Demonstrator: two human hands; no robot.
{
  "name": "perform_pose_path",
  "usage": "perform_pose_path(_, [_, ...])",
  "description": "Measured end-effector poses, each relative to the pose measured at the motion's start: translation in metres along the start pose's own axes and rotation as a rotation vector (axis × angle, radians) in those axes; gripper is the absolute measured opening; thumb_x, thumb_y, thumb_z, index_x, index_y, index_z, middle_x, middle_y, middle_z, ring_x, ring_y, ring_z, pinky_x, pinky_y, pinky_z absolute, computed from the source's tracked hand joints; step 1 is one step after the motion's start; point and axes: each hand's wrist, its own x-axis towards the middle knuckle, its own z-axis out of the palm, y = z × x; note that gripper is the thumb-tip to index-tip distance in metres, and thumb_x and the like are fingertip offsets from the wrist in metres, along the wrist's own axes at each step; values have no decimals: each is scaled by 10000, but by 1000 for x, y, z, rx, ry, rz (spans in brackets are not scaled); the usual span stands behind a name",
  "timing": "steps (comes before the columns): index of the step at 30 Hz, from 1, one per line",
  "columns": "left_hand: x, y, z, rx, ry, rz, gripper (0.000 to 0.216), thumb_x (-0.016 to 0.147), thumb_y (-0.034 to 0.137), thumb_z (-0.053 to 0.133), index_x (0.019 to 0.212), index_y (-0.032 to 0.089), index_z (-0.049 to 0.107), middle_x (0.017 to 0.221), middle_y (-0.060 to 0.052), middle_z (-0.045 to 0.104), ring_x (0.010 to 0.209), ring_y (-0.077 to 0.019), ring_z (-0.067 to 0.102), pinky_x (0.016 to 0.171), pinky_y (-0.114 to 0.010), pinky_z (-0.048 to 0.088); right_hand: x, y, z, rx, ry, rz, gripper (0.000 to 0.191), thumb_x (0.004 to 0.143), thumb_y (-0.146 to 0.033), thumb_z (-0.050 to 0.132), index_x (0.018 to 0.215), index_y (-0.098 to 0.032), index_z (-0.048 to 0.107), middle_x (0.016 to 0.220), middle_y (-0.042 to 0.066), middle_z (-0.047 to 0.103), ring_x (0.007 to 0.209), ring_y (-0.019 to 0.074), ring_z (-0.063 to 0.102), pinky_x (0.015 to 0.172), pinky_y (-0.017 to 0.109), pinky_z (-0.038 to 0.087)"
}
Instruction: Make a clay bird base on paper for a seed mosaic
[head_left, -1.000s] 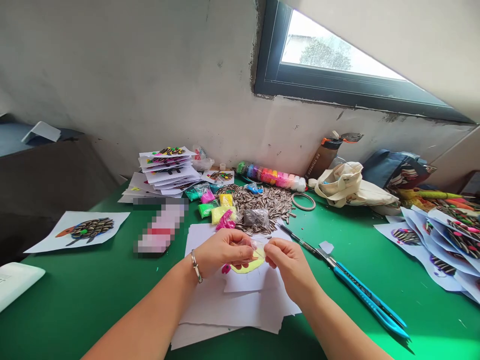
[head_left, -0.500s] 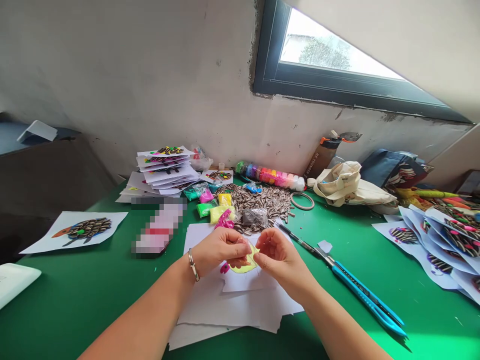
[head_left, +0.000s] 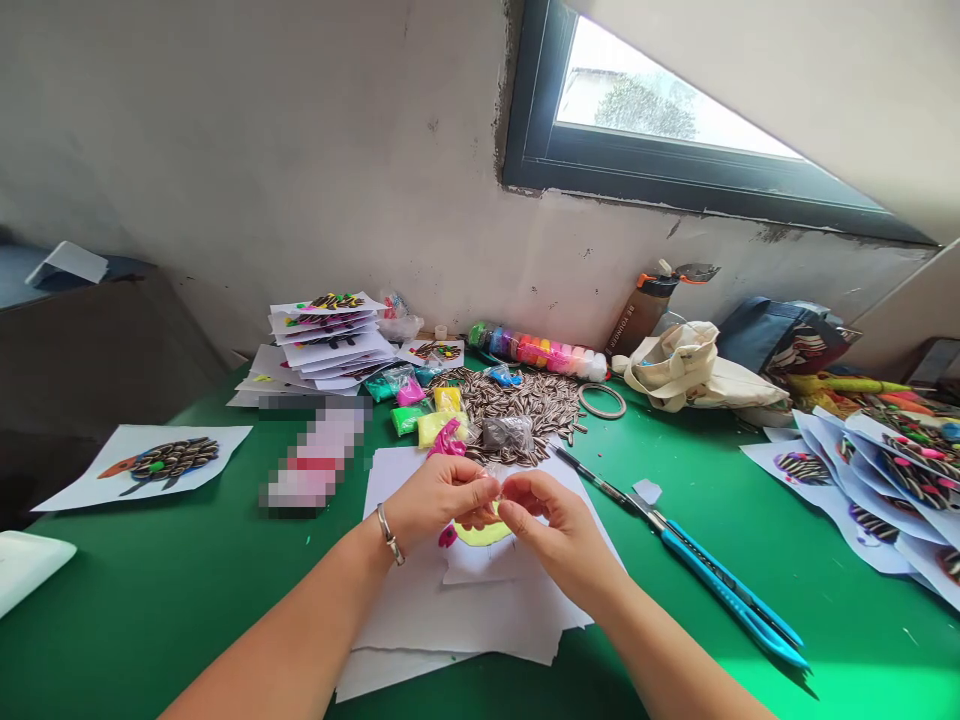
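My left hand is closed in a pinch over the middle of the papers. My right hand is curled with its thumb and fingertips close together, meeting the left fingertips. A small, shiny, see-through bit shows between them, but I cannot make out what it is. Directly beneath lies a yellow clay shape on a white paper, partly covered by my hands. At its left end is a magenta clay piece with a dark spot. More white sheets lie under that paper.
Beyond my hands are a heap of sunflower seeds and several bagged clays. A pen and a blue utility knife lie right. Seed pictures are stacked back left; others lie right. A tape roll is behind.
My right hand has moved left, so its fingertips now meet those of my left hand. The gap that showed the yellow shape between them has closed. The view has shifted slightly.
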Motion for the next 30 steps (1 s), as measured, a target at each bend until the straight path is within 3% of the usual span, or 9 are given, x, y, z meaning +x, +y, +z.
perform_pose_path(4, [0,0,2,8,-26,-11,461,700,562,726,680,118,604,588,14,546,552,-94,479,534,-230,385,1,4,1,123,-29,98,255,798,-440,641,796,-195,572,757,19,575,700,160,512,623,282,410])
perform_pose_path(9, [-2,3,2,-13,-67,-28,356,685,418,776,803,114,634,629,20,571,594,-99,511,549,-225,387,2,5,-3,96,0,38,260,818,-443,616,770,-197,547,808,25,541,752,169,510,650,284,427])
perform_pose_path(13, [-2,4,4,21,6,-105,401,654,351,789,944,122,634,612,18,604,597,-120,559,557,-239,422,1,3,-10,78,40,-13,211,855,-408,586,798,-207,558,919,34,535,834,170,498,706,274,439])
perform_pose_path(21, [-4,9,6,30,29,-126,372,678,412,771,876,125,640,614,4,617,586,-120,583,515,-214,409,-1,5,-15,56,-36,-170,151,890,-357,586,822,-224,605,1063,49,569,926,179,548,815,313,460])
perform_pose_path(25, [-5,10,4,24,49,-104,351,703,414,750,869,122,647,583,11,604,556,-113,573,504,-215,408,-1,6,-13,-78,3,-241,165,870,-337,623,1023,-281,653,1190,52,555,1073,211,532,862,334,455])
perform_pose_path(27, [-5,9,3,8,46,-101,336,712,388,745,891,121,648,577,15,603,556,-111,574,504,-212,407,-1,7,-12,-148,20,-257,184,864,-329,628,1040,-280,648,1174,52,564,1069,213,530,865,338,449])
perform_pose_path(30, [-5,9,3,4,28,-124,317,713,329,745,923,111,651,585,14,615,555,-105,574,496,-203,393,1,7,-12,-134,12,-181,112,877,-337,596,863,-234,638,1021,45,599,945,196,549,802,325,449])
